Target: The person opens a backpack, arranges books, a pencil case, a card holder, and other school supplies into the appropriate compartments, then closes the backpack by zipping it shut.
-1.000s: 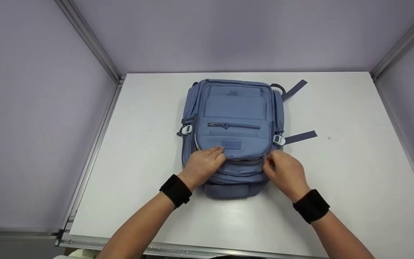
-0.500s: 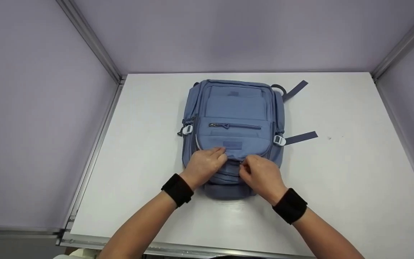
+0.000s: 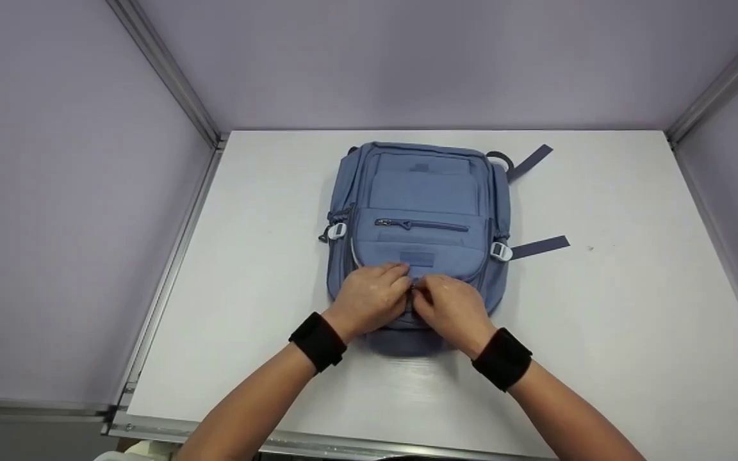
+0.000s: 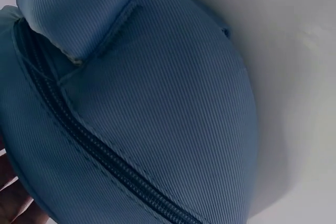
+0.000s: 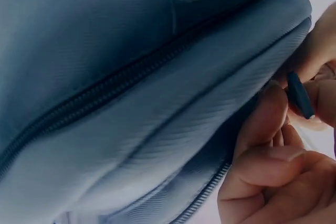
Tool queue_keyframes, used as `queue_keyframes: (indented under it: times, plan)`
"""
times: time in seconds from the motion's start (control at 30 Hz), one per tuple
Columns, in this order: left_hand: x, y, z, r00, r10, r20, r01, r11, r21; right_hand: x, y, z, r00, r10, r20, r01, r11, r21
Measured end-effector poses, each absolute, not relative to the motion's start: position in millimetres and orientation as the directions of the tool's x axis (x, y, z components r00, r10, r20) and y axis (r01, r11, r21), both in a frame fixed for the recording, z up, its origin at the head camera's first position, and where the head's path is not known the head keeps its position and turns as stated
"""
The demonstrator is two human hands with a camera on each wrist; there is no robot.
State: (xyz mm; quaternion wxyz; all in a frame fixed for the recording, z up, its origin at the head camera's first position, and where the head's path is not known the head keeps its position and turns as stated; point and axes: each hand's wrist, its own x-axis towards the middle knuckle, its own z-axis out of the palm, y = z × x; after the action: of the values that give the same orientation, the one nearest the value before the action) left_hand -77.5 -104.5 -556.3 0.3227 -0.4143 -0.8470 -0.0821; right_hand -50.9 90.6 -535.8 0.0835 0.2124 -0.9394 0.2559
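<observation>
A blue backpack (image 3: pixel 423 192) lies front side up on the white table. My left hand (image 3: pixel 374 296) grips the fabric at the lower front pocket, thumb and fingertips drawn together. Right beside it, my right hand (image 3: pixel 453 307) pinches a dark blue zipper pull (image 5: pixel 299 97), seen between the fingertips in the right wrist view. Zipper teeth (image 5: pixel 202 195) run along the pocket's edge close to these fingers. In the left wrist view another zipper (image 4: pixel 105 153) curves along the bag, and some fingers show at the lower left edge. Both hands hide the pocket opening in the head view.
Two dark straps (image 3: pixel 541 247) stretch from the bag's right side over the white table (image 3: pixel 631 320). Light buckles (image 3: pixel 501 251) sit on both sides of the bag. Pale panels (image 3: pixel 439 64) enclose the table at the back and sides.
My right hand has slid left along the pocket zipper, from the bag's right side to beside the left hand. The gap in the pocket is now covered. My left hand has stayed nearly still.
</observation>
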Motion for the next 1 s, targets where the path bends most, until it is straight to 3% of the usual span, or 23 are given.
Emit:
queue_keyframes:
  times: [0.2, 0.3, 0.47, 0.63, 0.77, 1.0]
  plan:
    - [-77, -98, -558, -0.451, 0.631, 0.632, 0.755, 0.647, -0.107, -51, 95, -536, -0.893, -0.367, 0.260, -0.449, 0.735, -0.508]
    - [-76, -95, -558, -0.461, 0.599, 0.655, 0.748, 0.659, -0.076, -51, 101, -536, -0.861, -0.376, 0.343, -0.506, 0.701, -0.503]
    - [-71, -96, -555, -0.514, 0.536, 0.670, 0.738, 0.674, 0.027, -59, 112, -538, -0.707, -0.439, 0.554, -0.672, 0.662, -0.334]
    - [-65, -101, -554, -0.577, 0.480, 0.661, 0.719, 0.682, 0.132, -68, 113, -546, -0.587, -0.550, 0.595, -0.750, 0.645, -0.144]
    - [-62, -104, -554, -0.627, 0.459, 0.630, 0.688, 0.705, 0.172, -73, 109, -551, -0.546, -0.581, 0.603, -0.763, 0.642, -0.072]
    - [-59, -110, -554, -0.691, 0.415, 0.592, 0.631, 0.745, 0.216, -76, 110, -554, -0.528, -0.563, 0.637, -0.755, 0.654, -0.048]
